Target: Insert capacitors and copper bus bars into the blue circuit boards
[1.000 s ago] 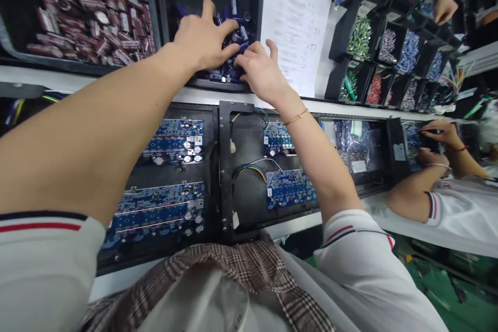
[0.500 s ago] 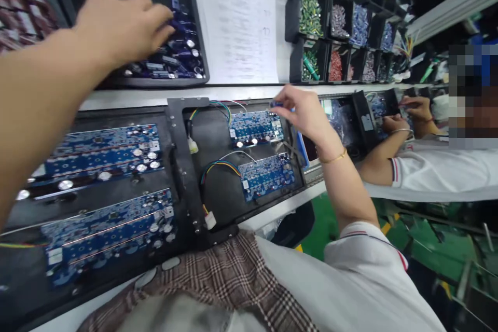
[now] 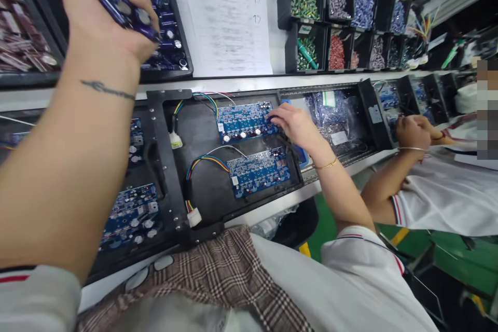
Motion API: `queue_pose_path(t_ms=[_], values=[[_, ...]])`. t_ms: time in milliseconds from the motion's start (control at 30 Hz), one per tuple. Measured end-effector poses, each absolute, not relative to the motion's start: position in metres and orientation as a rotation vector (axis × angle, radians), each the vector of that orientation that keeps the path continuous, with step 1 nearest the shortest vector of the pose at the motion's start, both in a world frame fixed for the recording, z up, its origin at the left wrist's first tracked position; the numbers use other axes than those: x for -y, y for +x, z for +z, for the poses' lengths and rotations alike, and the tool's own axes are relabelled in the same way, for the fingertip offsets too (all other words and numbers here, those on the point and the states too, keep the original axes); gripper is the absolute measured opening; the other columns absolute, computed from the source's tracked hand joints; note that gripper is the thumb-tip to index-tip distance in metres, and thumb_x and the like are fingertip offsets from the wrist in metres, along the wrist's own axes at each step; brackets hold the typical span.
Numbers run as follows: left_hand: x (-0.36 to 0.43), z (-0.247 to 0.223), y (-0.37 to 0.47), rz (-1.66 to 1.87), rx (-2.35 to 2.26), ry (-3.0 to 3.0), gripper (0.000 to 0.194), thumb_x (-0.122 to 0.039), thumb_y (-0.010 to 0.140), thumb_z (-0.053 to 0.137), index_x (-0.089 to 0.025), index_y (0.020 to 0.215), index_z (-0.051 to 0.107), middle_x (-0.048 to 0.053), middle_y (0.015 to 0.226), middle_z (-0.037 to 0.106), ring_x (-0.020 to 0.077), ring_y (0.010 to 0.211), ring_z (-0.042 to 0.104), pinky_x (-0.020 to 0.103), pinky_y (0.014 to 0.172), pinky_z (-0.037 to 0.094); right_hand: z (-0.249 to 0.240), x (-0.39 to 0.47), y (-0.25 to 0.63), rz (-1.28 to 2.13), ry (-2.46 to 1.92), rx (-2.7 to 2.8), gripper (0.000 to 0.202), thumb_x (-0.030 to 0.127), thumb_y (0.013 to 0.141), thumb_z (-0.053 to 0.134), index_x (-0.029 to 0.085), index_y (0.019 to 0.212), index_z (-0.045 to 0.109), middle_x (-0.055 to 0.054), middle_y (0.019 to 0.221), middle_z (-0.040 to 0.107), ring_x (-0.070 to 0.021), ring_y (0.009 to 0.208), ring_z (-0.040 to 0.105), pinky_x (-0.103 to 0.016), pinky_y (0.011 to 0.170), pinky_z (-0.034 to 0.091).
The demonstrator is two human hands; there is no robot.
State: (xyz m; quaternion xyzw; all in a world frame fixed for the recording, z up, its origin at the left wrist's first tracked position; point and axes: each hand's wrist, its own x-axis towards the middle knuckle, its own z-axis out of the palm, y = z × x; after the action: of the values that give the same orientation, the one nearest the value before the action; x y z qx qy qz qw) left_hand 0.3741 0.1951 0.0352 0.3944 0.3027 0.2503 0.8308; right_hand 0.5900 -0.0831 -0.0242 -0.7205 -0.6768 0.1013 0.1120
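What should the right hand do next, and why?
Maybe the right hand should gently press down the small dark part it seems to pinch, since that hand is at the right end of the upper blue board and hides whether the part is seated. The left hand holds several dark-blue cylinders, so no new pick seems needed.

The pale bench (image 3: 277, 44) carries printed sheets (image 3: 225, 21) between two large black bins (image 3: 171, 73) on the left and rows of small bins (image 3: 285, 10) on the right, with shallow black trays (image 3: 204, 137) lined along its near side
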Motion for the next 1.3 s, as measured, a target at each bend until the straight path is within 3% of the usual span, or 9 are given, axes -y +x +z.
queue_pose_path(t_ms=[67, 133, 200, 433, 667, 933, 1133, 1300], values=[[-0.156, 0.036, 0.374, 0.509, -0.385, 0.539, 0.048, -0.041, 0.107, 0.016, -0.015, 0.119, 0.054, -0.01, 0.064, 0.054, -0.0071, 0.053, 0.044, -0.001, 0.051, 0.032, -0.026, 0.085, 0.592, 0.271, -2.119, 1.98, 0.023, 0.021, 0.098, 0.045, 0.021, 0.108, 0.066, -0.006, 0.102, 0.064, -0.0196, 0.09, 0.062, -0.035, 0.081, 0.051], [-0.113, 0.031, 0.38, 0.381, -0.361, 0.385, 0.046, -0.039, 0.107, 0.021, -0.015, 0.096, 0.059, -0.006, 0.066, 0.056, -0.004, 0.046, 0.042, 0.006, 0.043, 0.031, -0.027, 0.086, 0.593, 0.267, -2.114, 1.988, 0.024, 0.022, 0.098, 0.044, 0.022, 0.109, 0.065, -0.007, 0.105, 0.064, -0.0201, 0.091, 0.062, -0.035, 0.081, 0.051], [-0.068, 0.021, 0.388, 0.231, -0.397, 0.256, 0.036, -0.036, 0.103, 0.033, -0.015, 0.089, 0.059, -0.003, 0.065, 0.055, -0.0011, 0.039, 0.038, 0.01, 0.037, 0.029, -0.026, 0.086, 0.593, 0.287, -2.096, 1.999, 0.026, 0.022, 0.099, 0.041, 0.022, 0.11, 0.065, -0.007, 0.107, 0.063, -0.0203, 0.093, 0.062, -0.035, 0.081, 0.05], [0.03, -0.023, 0.401, -0.26, -0.454, 0.095, 0.02, -0.028, 0.09, 0.049, -0.012, 0.082, 0.058, 0.003, 0.069, 0.057, 0.0064, 0.04, 0.047, 0.016, 0.034, 0.034, -0.025, 0.081, 0.593, 0.326, -2.052, 1.997, 0.025, 0.022, 0.098, 0.043, 0.023, 0.111, 0.065, -0.007, 0.11, 0.064, -0.0216, 0.097, 0.063, -0.036, 0.081, 0.051], [0.019, -0.031, 0.394, -0.171, -0.589, 0.181, 0.019, -0.027, 0.089, 0.049, -0.012, 0.081, 0.057, 0.003, 0.069, 0.056, 0.0068, 0.041, 0.047, 0.017, 0.034, 0.036, -0.02, 0.079, 0.594, 0.352, -2.03, 2.089, 0.024, 0.018, 0.097, 0.044, 0.02, 0.108, 0.065, -0.007, 0.108, 0.064, -0.0204, 0.096, 0.062, -0.034, 0.08, 0.049], [0.019, -0.034, 0.396, -0.075, -0.688, 0.304, 0.017, -0.027, 0.089, 0.052, -0.013, 0.082, 0.058, 0.002, 0.067, 0.056, 0.0082, 0.042, 0.049, 0.018, 0.036, 0.038, -0.025, 0.082, 0.591, 0.258, -1.977, 2.314, 0.038, 0.01, 0.098, 0.033, 0.02, 0.119, 0.062, -0.008, 0.112, 0.064, -0.0216, 0.104, 0.058, -0.037, 0.088, 0.048], [0.021, -0.037, 0.397, -0.033, -0.708, 0.417, 0.018, -0.029, 0.089, 0.055, -0.013, 0.082, 0.06, 0.001, 0.068, 0.057, 0.0089, 0.042, 0.051, 0.019, 0.036, 0.04, 0.004, 0.094, 0.572, 0.268, -1.944, 2.127, 0.031, 0.023, 0.1, 0.043, 0.021, 0.125, 0.06, -0.008, 0.122, 0.065, -0.0231, 0.113, 0.056, -0.042, 0.096, 0.045], [0.019, -0.033, 0.398, -0.003, -0.709, 0.424, 0.018, -0.028, 0.091, 0.054, -0.013, 0.081, 0.06, 0.001, 0.068, 0.058, 0.0092, 0.042, 0.052, 0.019, 0.034, 0.04, 0.023, 0.108, 0.551, 0.337, -2.081, 2.222, 0.028, 0.025, 0.099, 0.045, 0.022, 0.121, 0.061, -0.008, 0.105, 0.068, -0.0249, 0.102, 0.056, -0.042, 0.087, 0.041]])
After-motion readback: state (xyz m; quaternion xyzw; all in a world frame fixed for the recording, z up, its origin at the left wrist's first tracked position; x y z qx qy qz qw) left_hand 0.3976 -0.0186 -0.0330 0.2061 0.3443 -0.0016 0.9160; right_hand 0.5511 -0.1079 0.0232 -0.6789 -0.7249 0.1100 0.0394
